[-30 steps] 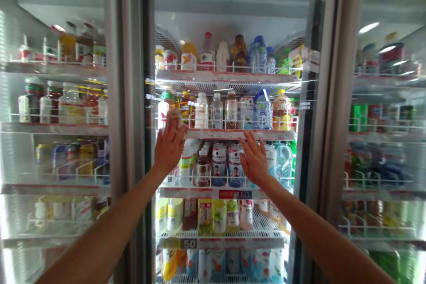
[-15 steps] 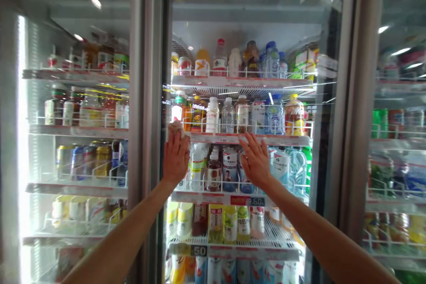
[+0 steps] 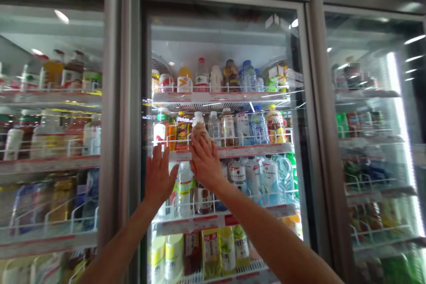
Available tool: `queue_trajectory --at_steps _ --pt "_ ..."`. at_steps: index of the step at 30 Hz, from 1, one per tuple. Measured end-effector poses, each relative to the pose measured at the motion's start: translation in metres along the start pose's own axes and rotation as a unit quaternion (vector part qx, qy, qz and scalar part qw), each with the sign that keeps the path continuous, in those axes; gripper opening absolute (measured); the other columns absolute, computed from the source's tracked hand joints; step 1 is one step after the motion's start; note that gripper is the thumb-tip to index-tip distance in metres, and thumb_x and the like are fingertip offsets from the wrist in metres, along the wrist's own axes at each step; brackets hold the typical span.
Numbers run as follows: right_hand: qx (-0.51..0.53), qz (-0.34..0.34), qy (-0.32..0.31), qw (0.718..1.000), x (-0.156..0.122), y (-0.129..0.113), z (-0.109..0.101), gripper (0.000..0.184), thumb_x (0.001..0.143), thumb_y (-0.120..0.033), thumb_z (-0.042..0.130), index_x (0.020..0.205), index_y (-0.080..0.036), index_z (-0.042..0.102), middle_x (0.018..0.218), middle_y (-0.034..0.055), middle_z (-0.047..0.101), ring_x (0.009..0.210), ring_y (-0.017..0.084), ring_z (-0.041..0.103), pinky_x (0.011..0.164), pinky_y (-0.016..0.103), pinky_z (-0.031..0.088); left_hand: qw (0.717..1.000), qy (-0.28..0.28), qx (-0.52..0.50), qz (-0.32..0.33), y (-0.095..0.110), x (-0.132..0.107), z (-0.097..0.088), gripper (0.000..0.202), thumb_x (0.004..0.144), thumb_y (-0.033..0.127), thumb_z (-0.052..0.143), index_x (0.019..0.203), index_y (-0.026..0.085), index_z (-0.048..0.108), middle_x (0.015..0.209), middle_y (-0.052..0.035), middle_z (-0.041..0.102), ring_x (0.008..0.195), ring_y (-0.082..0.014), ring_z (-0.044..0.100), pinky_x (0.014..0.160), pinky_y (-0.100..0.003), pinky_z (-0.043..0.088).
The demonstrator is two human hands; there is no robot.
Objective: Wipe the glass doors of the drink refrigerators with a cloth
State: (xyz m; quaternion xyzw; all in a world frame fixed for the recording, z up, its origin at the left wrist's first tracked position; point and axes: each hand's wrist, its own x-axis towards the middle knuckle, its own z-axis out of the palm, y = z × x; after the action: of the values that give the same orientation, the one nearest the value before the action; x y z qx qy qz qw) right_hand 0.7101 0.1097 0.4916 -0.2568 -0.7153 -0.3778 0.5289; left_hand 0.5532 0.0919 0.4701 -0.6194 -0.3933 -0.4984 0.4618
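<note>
My right hand (image 3: 205, 162) presses a crumpled beige cloth (image 3: 200, 132) against the glass door (image 3: 219, 31) of a drinks fridge, at the height of the second shelf. The cloth sticks out above my fingertips; part of it is hidden under the hand. To its left my left hand (image 3: 159, 176) lies against the same pane, bare, with fingers stretched upward and thumb apart. Behind the glass, between and around my hands, stand drink bottles, among them a clear bottle with a green-yellow label (image 3: 185, 188) and a yellow-capped dark bottle (image 3: 182, 131).
Upright metal frames with handles (image 3: 113, 97) (image 3: 328, 142) border the door on both sides. More glass doors with stocked shelves stand left and right. Wire-fronted shelves (image 3: 233, 150) hold rows of bottles. Ceiling lights (image 3: 61, 16) reflect in the glass.
The cloth has passed from my left hand to my right hand. My right hand has moved left, and my left hand is now lower and empty. The view has shifted and tilted.
</note>
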Motion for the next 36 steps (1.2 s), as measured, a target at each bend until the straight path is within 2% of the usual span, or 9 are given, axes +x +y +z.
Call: queue_trajectory --at_steps 4,10,14,18,25,29,31,33,36 --pt "-0.100 -0.002 -0.027 0.995 0.005 0.040 -0.010 0.048 0.091 -0.029 0.039 0.139 -0.025 0.037 0.151 0.0003 0.028 0.142 0.020 0.013 0.116 0.049 0.013 0.999 -0.018 0.039 -0.021 -0.020 0.009 -0.006 0.064 0.093 0.038 0.034 0.147 0.023 0.002 0.152 -0.0147 0.018 0.141 -0.0275 0.013 0.110 -0.055 0.021" --pt "-0.192 0.194 0.213 0.938 -0.019 0.184 -0.089 0.056 0.090 -0.021 0.029 0.146 -0.020 0.020 0.153 0.0128 0.017 0.140 0.033 0.018 0.102 0.066 0.028 0.998 -0.022 0.049 -0.032 -0.009 0.011 -0.002 0.065 0.093 0.035 0.033 0.146 0.026 -0.003 0.153 -0.0117 0.014 0.141 -0.0285 0.012 0.111 -0.056 0.021" --pt "-0.192 0.140 0.195 0.952 -0.023 0.156 -0.077 0.065 0.090 -0.022 0.032 0.148 -0.023 0.005 0.152 0.0095 0.021 0.141 0.028 0.017 0.106 0.057 0.032 0.999 -0.015 0.037 -0.037 -0.003 0.032 0.000 0.063 0.092 0.038 0.029 0.147 0.019 0.005 0.152 -0.0138 0.018 0.141 -0.0292 0.014 0.112 -0.056 0.019" --pt "-0.151 0.000 0.031 0.988 -0.030 0.122 -0.055 0.063 0.091 -0.025 0.034 0.148 -0.023 0.008 0.150 0.0051 0.029 0.142 0.021 0.014 0.113 0.049 0.024 0.995 -0.005 0.022 -0.093 0.008 0.069 0.002 0.065 0.091 0.046 0.027 0.146 0.013 0.015 0.151 -0.0166 0.019 0.141 -0.0319 0.014 0.112 -0.057 0.017" --pt "-0.174 0.317 0.166 0.917 -0.014 0.211 -0.097 0.058 0.090 -0.025 0.027 0.144 -0.005 0.022 0.149 0.0201 0.025 0.140 0.032 0.017 0.108 0.060 0.024 0.994 0.001 0.033 -0.107 0.014 0.079 0.004 0.067 0.091 0.048 0.025 0.143 0.007 0.022 0.150 -0.0198 0.021 0.140 -0.0327 0.015 0.111 -0.057 0.017" --pt "-0.145 0.070 0.059 0.985 0.005 0.164 -0.073 0.058 0.090 -0.024 0.030 0.146 -0.016 0.019 0.151 0.0077 0.027 0.142 0.022 0.012 0.114 0.049 0.022 0.994 -0.004 0.041 -0.098 0.010 0.076 0.000 0.068 0.091 0.049 0.025 0.144 0.007 0.022 0.150 -0.0194 0.022 0.140 -0.0325 0.016 0.112 -0.055 0.019" --pt "-0.135 -0.045 0.014 0.990 0.006 0.155 -0.070 0.056 0.090 -0.024 0.032 0.145 -0.023 0.023 0.149 0.0028 0.032 0.142 0.018 0.016 0.115 0.045 0.023 0.995 -0.005 0.047 -0.084 0.006 0.076 -0.001 0.067 0.091 0.050 0.025 0.144 0.009 0.020 0.150 -0.0187 0.022 0.140 -0.0321 0.017 0.111 -0.055 0.020" --pt "-0.147 0.010 0.042 0.988 0.009 0.173 -0.082 0.054 0.090 -0.025 0.030 0.143 -0.020 0.028 0.147 0.0064 0.034 0.141 0.021 0.021 0.113 0.048 0.024 0.996 -0.007 0.053 -0.071 0.003 0.076 -0.001 0.067 0.091 0.050 0.023 0.145 0.011 0.018 0.150 -0.0180 0.022 0.140 -0.0314 0.017 0.111 -0.055 0.022" --pt "-0.171 0.278 0.133 0.936 0.026 0.218 -0.105 0.055 0.091 -0.026 0.025 0.141 -0.004 0.031 0.147 0.0203 0.030 0.139 0.032 0.021 0.108 0.055 0.026 0.996 -0.010 0.054 -0.064 0.002 0.075 0.000 0.067 0.091 0.050 0.022 0.145 0.012 0.016 0.151 -0.0180 0.021 0.140 -0.0309 0.016 0.110 -0.055 0.023"
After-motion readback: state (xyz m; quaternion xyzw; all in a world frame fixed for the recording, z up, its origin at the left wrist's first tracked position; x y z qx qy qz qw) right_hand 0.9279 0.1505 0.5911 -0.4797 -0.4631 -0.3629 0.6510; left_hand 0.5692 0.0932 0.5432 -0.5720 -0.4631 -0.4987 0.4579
